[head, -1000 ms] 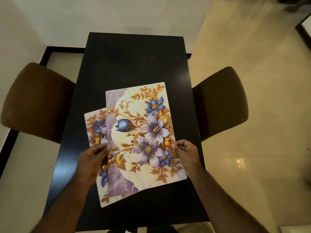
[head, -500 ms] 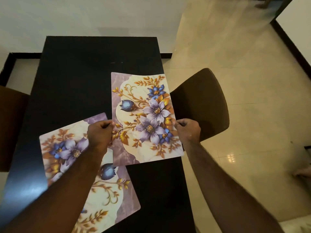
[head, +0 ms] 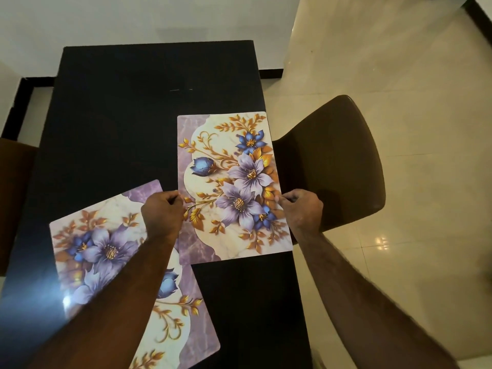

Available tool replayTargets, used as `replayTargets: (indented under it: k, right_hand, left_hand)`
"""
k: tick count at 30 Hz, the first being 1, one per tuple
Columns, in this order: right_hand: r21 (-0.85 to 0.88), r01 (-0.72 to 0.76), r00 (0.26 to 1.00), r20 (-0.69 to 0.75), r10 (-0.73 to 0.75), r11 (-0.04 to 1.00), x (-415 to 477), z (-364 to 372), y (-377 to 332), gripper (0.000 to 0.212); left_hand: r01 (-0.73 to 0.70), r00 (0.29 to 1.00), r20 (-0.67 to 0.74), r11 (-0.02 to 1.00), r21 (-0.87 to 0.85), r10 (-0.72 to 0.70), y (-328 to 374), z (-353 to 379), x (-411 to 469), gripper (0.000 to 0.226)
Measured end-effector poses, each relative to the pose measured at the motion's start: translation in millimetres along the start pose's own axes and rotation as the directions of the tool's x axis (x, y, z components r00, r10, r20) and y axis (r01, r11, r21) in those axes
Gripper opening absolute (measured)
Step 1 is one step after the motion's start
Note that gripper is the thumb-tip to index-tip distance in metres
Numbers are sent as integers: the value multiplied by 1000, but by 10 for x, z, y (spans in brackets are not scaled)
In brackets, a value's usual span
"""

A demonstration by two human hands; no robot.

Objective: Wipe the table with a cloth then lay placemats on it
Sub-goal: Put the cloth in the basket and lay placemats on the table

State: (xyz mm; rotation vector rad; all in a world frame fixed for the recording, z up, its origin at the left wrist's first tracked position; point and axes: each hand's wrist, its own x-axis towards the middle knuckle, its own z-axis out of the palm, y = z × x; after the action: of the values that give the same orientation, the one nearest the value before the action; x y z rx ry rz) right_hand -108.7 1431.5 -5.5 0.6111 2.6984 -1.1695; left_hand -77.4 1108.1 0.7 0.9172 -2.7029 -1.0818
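worktop [head: 127, 115]: a black, glossy, rectangular table top; its long side runs from 6 to 12 o'clock.
right placemat [head: 239, 166]: a rectangular glossy mat printed with purple and blue flowers, gold leaves and cream marble. It is at 3 o'clock on the worktop, with the long side pointing to 12 o'clock. Its right edge reaches a little past the worktop edge. I cannot tell if it lies fully flat.
left placemat [head: 101, 243]: a 2nd mat with the same print, at 7 o'clock on the worktop, turned at a slant. The left forearm crosses above it. Its edge toward 3 o'clock goes under the lower left corner of the right placemat.
left hand [head: 162, 214]: the fingers are curled and pinch the left long edge of the right placemat, at 9 o'clock of that mat.
right hand [head: 302, 209]: the thumb and curled fingers pinch the right long edge of the same mat, at 4 o'clock of it.
brown padded chair [head: 335, 155]: 1 chair at 3 o'clock, close against the worktop, just beside the right hand.
second brown chair [head: 13, 198]: only a part shows, at 9 o'clock.
floor [head: 399, 75]: cream shiny tiles.
wall [head: 133, 17]: white, at 12 o'clock.
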Motion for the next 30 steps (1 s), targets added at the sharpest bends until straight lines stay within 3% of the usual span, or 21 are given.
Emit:
replayTargets:
  k: [21, 30]
  right_hand:
    - [60, -34, 999, -16, 36, 998, -14, 6, -27, 18]
    - [73, -34, 999, -21, 36, 997, -88, 15, -65, 21]
  left_hand:
    - [-63, 995, -71, 998, 15, 64, 5, 58, 26, 23]
    - [-5, 997, -77, 1000, -28, 3, -8, 26, 33, 26]
